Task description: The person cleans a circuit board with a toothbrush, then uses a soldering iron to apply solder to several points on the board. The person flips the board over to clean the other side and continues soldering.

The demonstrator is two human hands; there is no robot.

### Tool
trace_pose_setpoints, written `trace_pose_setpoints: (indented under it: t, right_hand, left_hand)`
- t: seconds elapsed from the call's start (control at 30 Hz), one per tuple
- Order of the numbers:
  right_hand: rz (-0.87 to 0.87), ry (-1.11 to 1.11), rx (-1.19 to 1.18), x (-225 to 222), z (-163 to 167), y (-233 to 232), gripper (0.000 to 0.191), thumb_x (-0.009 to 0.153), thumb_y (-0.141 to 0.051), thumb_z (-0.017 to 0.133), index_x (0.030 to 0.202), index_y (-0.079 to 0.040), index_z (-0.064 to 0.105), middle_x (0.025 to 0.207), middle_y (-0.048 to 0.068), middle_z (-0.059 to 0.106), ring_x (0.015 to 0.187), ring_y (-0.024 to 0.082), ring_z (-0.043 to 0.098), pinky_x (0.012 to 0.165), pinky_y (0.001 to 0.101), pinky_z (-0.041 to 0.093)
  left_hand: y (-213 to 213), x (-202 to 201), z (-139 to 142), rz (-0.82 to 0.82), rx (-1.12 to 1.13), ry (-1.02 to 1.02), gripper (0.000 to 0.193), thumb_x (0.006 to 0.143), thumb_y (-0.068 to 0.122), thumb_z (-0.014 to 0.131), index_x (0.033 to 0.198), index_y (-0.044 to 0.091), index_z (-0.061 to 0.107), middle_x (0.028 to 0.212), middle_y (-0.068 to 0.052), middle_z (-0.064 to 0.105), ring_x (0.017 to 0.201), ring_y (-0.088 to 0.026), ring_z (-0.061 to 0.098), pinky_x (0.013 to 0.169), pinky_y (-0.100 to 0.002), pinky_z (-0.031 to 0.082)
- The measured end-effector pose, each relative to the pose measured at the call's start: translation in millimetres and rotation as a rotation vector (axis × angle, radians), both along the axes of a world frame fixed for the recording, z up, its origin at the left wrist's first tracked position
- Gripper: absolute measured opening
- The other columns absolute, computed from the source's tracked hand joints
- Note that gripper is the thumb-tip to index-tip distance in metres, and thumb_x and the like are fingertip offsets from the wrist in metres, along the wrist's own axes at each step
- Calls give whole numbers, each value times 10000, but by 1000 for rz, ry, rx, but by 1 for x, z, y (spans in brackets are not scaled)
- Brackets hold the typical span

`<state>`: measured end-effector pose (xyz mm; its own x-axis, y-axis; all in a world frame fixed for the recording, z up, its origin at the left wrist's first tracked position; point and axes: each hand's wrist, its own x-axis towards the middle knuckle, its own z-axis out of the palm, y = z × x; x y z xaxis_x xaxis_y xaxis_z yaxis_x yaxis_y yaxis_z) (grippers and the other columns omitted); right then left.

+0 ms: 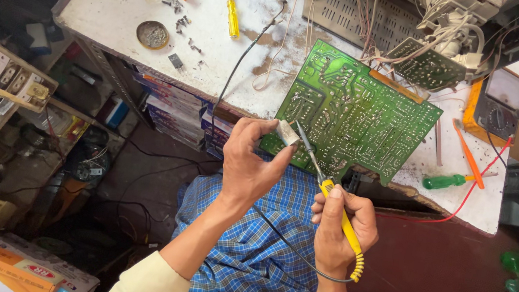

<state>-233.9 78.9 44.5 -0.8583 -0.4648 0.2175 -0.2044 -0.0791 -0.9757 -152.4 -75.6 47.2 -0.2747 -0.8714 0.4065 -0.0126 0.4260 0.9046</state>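
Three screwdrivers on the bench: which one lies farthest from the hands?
The yellow screwdriver, alone at the bench's far side. The green and orange ones lie together by the circuit board, nearer the right hand.

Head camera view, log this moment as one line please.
left hand: pinches small pale block | right hand: grips yellow-handled soldering iron, tip at block | green circuit board: on white workbench edge
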Motion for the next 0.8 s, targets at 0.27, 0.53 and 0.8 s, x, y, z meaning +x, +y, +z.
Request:
trace_pose_setpoints:
  t: [0.27, 0.53, 0.8]
  right_hand:
    - [-10, 0, 36, 2, 4, -4, 124, 1029, -126, 654, 997, -8, 634, 843, 99, 723, 673, 86, 652, 572, 224, 538]
    - [-29, 90, 76, 9, 9, -6, 130, 1023, -130, 664, 1005, -3, 648, 844, 94, 722, 681, 78, 654, 587, 217, 545]
    - [-33, 37, 43, 8, 10, -4, 144, 1032, -146, 661, 1010, -4, 645, 858, 98, 728, 693, 84, 657, 593, 226, 547]
  left_hand:
    - [-1, 0, -1, -7, 34, 19, 385, 776, 89, 862, 1099, -21, 683, 1049, -120, 671, 950, -205, 703, 827, -302, 586]
    - [0, 0, -1, -3, 26, 6, 379, 781, 102, 862, 1094, -21, 688, 1029, -118, 671, 936, -214, 699, 811, -302, 578]
    - [0, 0, 3, 6, 1, -10, 386, 775, 110, 865, 1092, -17, 685, 1019, -117, 670, 945, -235, 688, 821, -325, 566]
